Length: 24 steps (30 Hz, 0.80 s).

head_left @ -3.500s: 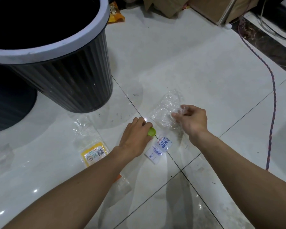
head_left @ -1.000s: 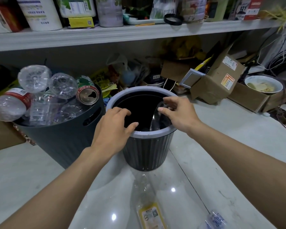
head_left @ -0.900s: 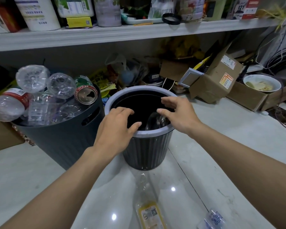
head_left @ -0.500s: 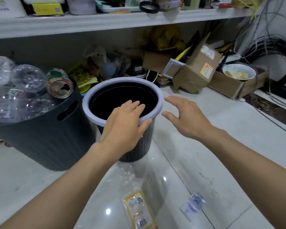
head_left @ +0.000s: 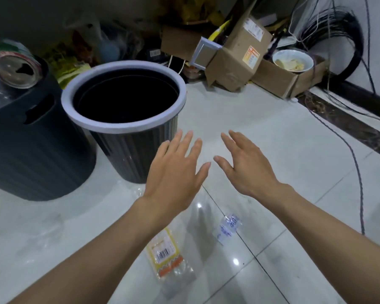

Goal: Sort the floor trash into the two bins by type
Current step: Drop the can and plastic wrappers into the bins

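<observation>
Both hands hang empty above the floor, the left hand [head_left: 176,172] and the right hand [head_left: 246,167] each with fingers spread and palms down, close beside each other and just right of the ribbed bin [head_left: 123,126] with the pale rim. That bin looks dark inside, and its contents cannot be made out from this angle. To its left, touching or nearly so, stands the larger dark bin [head_left: 26,139], which carries a drink can [head_left: 15,66] on top and what seem to be clear bottles at the frame's edge, so the recyclables side appears well filled. Sorting is not finished: a yellow-labelled clear wrapper [head_left: 165,253] lies on the tiles beneath the left forearm, and a small blue-printed bottle label [head_left: 227,228] lies just to its right, between the two arms. Judging by type, both look like soft packaging for the ribbed bin.
</observation>
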{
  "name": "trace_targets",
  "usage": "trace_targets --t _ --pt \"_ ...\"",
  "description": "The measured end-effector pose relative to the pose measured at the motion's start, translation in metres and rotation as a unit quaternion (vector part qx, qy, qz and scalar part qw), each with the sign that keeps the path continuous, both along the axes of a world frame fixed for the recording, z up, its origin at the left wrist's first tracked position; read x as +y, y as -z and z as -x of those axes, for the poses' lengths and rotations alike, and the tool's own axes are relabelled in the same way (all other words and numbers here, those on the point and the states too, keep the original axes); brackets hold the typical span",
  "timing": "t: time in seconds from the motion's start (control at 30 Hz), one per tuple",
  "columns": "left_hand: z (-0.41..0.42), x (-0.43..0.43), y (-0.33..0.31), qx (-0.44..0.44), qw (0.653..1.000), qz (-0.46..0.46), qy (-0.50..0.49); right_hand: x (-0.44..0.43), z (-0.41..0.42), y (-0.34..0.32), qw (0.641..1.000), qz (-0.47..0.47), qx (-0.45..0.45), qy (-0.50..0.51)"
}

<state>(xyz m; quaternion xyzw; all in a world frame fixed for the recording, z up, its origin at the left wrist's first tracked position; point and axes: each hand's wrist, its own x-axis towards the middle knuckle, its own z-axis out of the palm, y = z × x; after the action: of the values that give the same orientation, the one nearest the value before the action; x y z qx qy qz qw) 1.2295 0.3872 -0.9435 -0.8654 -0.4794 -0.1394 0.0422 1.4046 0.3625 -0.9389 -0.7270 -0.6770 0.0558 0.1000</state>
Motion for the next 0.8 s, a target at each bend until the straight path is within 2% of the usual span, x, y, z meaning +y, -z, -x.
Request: trace_targets --t 0.27,0.47,0.8 --pt "0.0 -0.023 0.052 0.043 0.993 0.108 -0.005 -0.034 -0.013 0.063 0.993 0.114 0.031 0.017" --pt "0.008 -0.033 0.073 0.072 0.985 0.159 -0.011 -0.055 -0.02 0.111 0.972 0.215 0.089 0.026" --pt "0.014 -0.04 0.099 0.093 0.977 0.19 -0.011 -0.06 -0.018 0.149 0.961 0.244 0.108 0.067"
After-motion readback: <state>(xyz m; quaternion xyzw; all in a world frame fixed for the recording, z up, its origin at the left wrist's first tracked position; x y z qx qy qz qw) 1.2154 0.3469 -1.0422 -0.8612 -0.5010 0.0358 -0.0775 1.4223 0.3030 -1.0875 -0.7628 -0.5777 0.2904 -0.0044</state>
